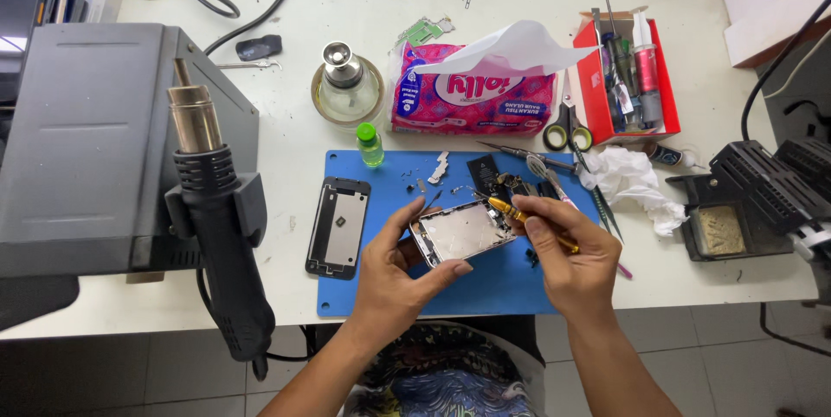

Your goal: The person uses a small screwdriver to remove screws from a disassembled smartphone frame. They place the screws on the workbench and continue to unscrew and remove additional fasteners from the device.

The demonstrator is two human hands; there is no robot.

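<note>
Over the blue mat [485, 283], the left hand [394, 274] clasped the opened phone frame [461, 232] by its edges while the right hand [573, 257] pinched a yellow screwdriver [518, 213] at its corner; steady, upright, light pressure seemed wisest.

A work mat [485, 283] lies on the desk [346, 1]. Above the mat, two hands hold a phone frame [461, 231]. A back panel [338, 226] lies at the mat's left edge, a tissue pack [472, 98] behind the mat, a tool box [625, 79] behind its right corner, and a heat gun [218, 235] well left of it.
</note>
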